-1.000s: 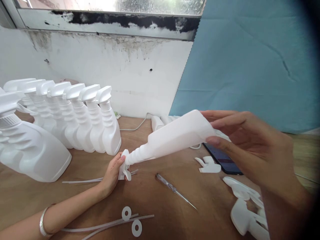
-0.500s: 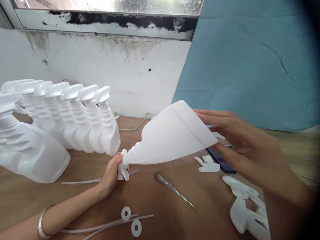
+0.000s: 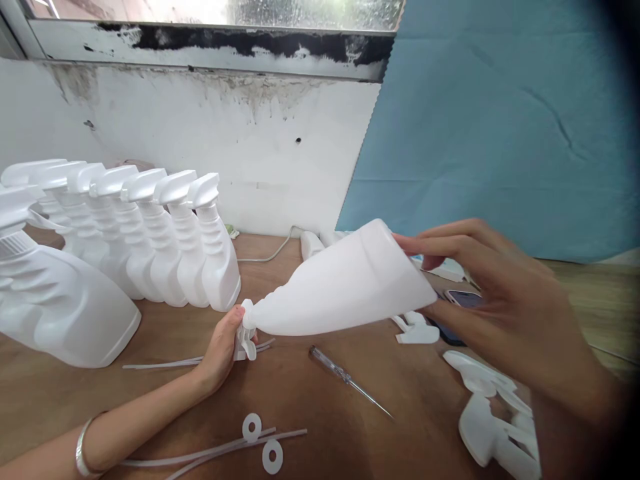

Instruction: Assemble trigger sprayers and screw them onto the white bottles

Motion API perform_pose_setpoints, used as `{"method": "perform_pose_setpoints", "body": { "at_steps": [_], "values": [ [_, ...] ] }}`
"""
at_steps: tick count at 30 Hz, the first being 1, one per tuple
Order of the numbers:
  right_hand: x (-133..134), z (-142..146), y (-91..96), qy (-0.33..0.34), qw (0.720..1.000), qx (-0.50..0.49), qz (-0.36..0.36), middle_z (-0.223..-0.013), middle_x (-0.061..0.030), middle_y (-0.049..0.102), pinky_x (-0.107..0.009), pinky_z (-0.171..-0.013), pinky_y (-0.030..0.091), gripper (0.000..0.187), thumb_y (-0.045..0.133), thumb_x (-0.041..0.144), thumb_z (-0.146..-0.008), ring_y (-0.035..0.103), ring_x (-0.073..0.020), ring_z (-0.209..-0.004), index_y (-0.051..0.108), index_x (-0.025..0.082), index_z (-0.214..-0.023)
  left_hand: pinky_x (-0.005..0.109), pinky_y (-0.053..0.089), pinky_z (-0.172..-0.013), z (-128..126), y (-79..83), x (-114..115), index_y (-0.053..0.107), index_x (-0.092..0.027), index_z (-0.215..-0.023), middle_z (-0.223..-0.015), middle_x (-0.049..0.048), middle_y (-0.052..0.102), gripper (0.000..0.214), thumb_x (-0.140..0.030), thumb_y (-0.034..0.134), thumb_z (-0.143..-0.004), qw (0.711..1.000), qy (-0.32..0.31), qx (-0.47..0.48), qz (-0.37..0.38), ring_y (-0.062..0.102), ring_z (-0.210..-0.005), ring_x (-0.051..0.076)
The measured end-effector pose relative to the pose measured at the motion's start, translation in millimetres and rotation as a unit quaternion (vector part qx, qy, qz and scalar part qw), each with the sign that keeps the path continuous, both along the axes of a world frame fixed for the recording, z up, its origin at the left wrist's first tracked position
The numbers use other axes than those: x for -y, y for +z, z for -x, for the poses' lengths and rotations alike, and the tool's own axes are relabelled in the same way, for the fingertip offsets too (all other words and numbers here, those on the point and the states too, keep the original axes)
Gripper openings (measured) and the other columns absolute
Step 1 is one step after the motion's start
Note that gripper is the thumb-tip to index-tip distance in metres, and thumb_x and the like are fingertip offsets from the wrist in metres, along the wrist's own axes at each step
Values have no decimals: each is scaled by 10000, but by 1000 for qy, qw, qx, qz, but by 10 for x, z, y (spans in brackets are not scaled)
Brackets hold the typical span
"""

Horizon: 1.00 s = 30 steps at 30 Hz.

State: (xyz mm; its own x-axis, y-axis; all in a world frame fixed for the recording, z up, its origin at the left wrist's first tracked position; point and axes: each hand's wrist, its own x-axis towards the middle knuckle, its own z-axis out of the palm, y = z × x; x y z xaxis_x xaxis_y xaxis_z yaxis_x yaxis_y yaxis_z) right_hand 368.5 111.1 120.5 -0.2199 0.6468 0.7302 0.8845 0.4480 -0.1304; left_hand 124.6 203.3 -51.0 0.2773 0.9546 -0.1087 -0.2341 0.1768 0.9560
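A white plastic spray bottle (image 3: 340, 287) lies tilted in the air, its neck low at the left and its base raised to the right. My left hand (image 3: 225, 343) is closed around the white trigger sprayer head (image 3: 245, 333) at the bottle's neck. At the base, my right hand (image 3: 480, 287) grips the bottle between thumb and fingertips. Below the bottle a clear-handled screwdriver (image 3: 345, 377) rests on the wooden table (image 3: 320, 440). Thin white tubes (image 3: 165, 364) lie beside my left hand.
Several assembled spray bottles (image 3: 165, 247) stand in a row at the left. Two white ring washers (image 3: 273, 457) lie near the front edge with more tubes (image 3: 200, 459). Loose sprayer heads (image 3: 417, 330) and white housings (image 3: 487, 427) lie at the right, near phones (image 3: 463, 299).
The bottle has turned about its long axis, now showing a narrower side. My right hand has turned with it at the base; my left hand stays in place.
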Motion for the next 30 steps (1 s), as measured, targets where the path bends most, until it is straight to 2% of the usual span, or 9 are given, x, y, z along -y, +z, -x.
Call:
{"method": "perform_pose_setpoints", "body": {
  "at_steps": [4, 8, 13, 17, 23, 27, 30],
  "values": [
    [-5, -12, 5, -16, 1000, 25, -7, -874, -25, 553, -286, -570, 395, 220, 565, 403, -784, 535, -160, -752, 543, 239, -928, 166, 373, -411, 6, -2, -1, 474, -161, -732, -528, -31, 521, 371, -529, 478, -781, 1000, -21, 1, -5, 461, -439, 81],
    [-17, -28, -1, -30, 998, 47, -24, -825, -27, 554, -288, -591, 394, 238, 558, 440, -781, 520, -159, -716, 518, 219, -859, 165, 374, -412, 12, 9, -1, 459, -167, -753, -532, -40, 513, 356, -520, 466, -794, 1000, -31, -4, -2, 461, -434, 77],
    [-36, 6, -30, -32, 999, 19, -17, -980, -58, 575, -312, -637, 441, 308, 589, 490, -733, 564, -206, -881, 467, 219, -816, 172, 361, -391, 8, 35, 6, 461, -165, -751, -529, -34, 519, 369, -534, 471, -778, 999, -37, -21, -11, 467, -417, 83],
    [-33, 18, -52, -40, 998, -21, 47, -1128, -35, 579, -287, -598, 489, 280, 583, 455, -740, 577, -201, -949, 451, 244, -868, 174, 369, -397, 3, 40, 6, 467, -168, -770, -535, -37, 522, 372, -539, 493, -757, 999, -31, -17, -2, 468, -420, 84],
    [7, -73, -58, -22, 990, -64, 124, -1230, 10, 533, -273, -594, 541, 245, 572, 394, -752, 565, -196, -998, 522, 295, -971, 172, 364, -394, 1, 22, -6, 476, -160, -779, -536, -32, 519, 389, -549, 489, -759, 1000, -20, -19, 1, 467, -421, 84],
    [13, -125, -55, -39, 989, -63, 130, -1193, 13, 559, -255, -543, 538, 300, 547, 407, -767, 582, -193, -945, 548, 322, -1056, 167, 372, -404, -4, 18, -7, 468, -157, -783, -536, -36, 510, 382, -538, 496, -766, 1000, -25, -3, -6, 471, -431, 82],
    [1, -129, -48, -56, 988, -49, 137, -1121, 20, 590, -276, -599, 540, 358, 533, 441, -775, 588, -174, -876, 531, 343, -1119, 165, 375, -407, -6, 37, 1, 462, -157, -786, -544, -36, 516, 386, -541, 492, -772, 1000, -24, -5, -6, 470, -430, 78]
  ]
}}
